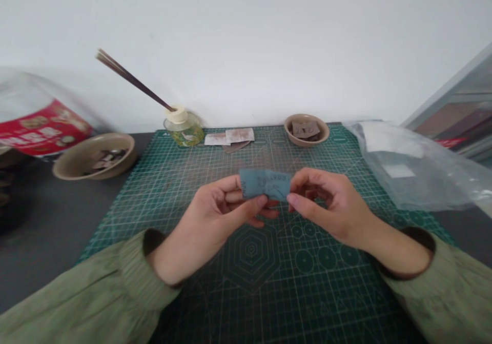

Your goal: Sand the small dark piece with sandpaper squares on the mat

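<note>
Blue printed sheet (255,181), frame centre: the left hand (211,213) grasps it, thumb in front and fingers behind, while the right hand (332,205) pinches its right end, presumably to keep it spread. Both arms angle inward from the lower corners, above the green cutting mat (249,308).

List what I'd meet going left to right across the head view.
Red-and-white bag, left tan bowl, bottle, white pieces, blue printed piece, right tan bowl, clear plastic bag.
</note>
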Available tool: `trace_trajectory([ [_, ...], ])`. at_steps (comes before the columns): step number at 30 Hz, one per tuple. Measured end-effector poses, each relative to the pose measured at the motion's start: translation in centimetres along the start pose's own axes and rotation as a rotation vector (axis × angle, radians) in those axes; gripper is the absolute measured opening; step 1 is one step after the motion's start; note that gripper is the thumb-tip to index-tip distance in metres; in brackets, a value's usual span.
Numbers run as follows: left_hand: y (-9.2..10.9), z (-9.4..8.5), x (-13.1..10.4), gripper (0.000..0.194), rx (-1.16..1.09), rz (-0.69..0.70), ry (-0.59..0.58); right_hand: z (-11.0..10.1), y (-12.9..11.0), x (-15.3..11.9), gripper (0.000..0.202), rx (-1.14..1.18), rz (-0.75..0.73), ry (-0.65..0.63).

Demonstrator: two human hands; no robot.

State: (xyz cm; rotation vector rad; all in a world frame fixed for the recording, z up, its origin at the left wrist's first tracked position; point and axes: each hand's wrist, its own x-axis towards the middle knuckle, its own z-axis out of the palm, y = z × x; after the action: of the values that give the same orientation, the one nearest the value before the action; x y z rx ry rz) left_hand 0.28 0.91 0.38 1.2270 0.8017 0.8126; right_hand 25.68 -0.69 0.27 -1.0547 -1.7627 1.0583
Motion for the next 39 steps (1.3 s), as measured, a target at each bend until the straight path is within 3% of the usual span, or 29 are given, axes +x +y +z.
trace_trajectory([
  [5,0.4,0.2,0.0,0.013,0.022,0.029,-0.038,-0.1,0.2,-0.2,0.009,0.065,-0.012,0.039],
  [16,0.6,0.0,-0.2,0.013,0.094,0.053,-0.060,0.0,-0.2,0.0,0.017,0.177,-0.026,0.072],
  [30,0.6,-0.2,-0.3,0.010,0.157,0.124,-0.018,-0.2,0.3,0.1,0.012,0.127,-0.008,0.055],
  [33,0.7,-0.1,-0.1,0.018,0.165,0.098,0.014,-0.1,0.4,0.0,0.009,0.041,-0.007,0.067],
  [39,0.3,-0.3,0.1,0.022,0.161,0.032,0.083,0.2,0.4,-1.3,0.007,-0.162,-0.250,0.279],
])
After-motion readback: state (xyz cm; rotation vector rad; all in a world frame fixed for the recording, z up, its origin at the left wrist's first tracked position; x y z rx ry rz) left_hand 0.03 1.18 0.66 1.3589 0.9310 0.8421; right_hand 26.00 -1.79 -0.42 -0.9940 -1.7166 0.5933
